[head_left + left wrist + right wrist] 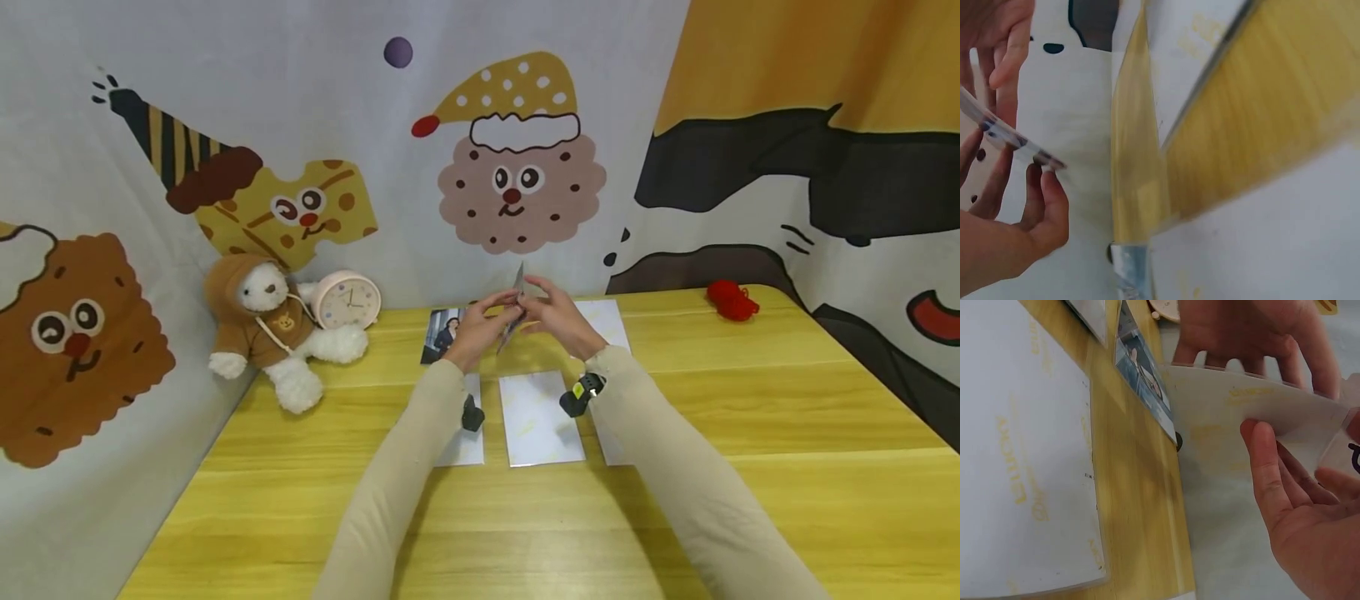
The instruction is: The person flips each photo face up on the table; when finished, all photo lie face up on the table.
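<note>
A photo print (519,277) stands nearly edge-on above the table, held between both hands. My left hand (477,329) grips it from the left, with the thumb and fingers at its edge in the left wrist view. From the other side my right hand (558,315) holds the same print, fingertips against its white back (1210,425), which bears faint yellow lettering in the right wrist view. The print bows slightly. Its picture side is seen only as a thin dark-and-light strip (1019,140) in the left wrist view.
A face-up photo (437,337) of a person lies behind the left hand. Several white face-down prints surround the middle one (540,421), partly under the forearms. A teddy bear (273,337) and a round clock (347,302) stand back left; red yarn (731,301) lies back right.
</note>
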A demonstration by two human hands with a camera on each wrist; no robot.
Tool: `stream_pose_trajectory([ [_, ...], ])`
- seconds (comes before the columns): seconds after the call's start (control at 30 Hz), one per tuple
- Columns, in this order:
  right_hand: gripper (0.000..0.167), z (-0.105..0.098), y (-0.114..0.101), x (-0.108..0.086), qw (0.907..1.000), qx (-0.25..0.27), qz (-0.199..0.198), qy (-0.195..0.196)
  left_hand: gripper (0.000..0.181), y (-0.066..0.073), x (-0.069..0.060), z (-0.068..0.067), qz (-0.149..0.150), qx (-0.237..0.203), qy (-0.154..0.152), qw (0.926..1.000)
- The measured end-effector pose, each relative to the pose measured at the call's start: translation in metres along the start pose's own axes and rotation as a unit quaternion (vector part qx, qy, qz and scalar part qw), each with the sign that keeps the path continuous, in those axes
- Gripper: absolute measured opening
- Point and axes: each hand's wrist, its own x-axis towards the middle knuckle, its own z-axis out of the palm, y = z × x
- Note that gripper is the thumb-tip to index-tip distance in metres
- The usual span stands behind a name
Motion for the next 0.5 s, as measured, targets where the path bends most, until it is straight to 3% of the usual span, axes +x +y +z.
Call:
stream_pose_trajectory([
  [0.13,0.068,-0.002,0.001,-0.001,0.9994,-0.034,-0.005,0.012,0.044,0.003,-0.002,0.003,0.023,0.107,0.017,0.9938],
  [0.23,0.068,-0.004,0.003,-0.002,0.9987,-0.048,0.003,0.015,0.046,0.005,-0.003,0.005,0.040,0.185,0.022,0.9816],
  [0.37,0.069,-0.008,0.008,-0.002,0.9978,-0.064,0.010,0.016,0.050,0.007,-0.004,0.004,0.070,0.246,0.013,0.9667],
  [0.43,0.070,-0.009,0.009,-0.003,0.9972,-0.072,0.012,0.020,0.052,0.007,-0.005,0.002,0.074,0.269,0.012,0.9604],
  [0.5,0.070,-0.011,0.011,-0.005,0.9965,-0.079,0.010,0.026,0.053,0.005,-0.008,-0.002,0.062,0.276,0.017,0.9592],
])
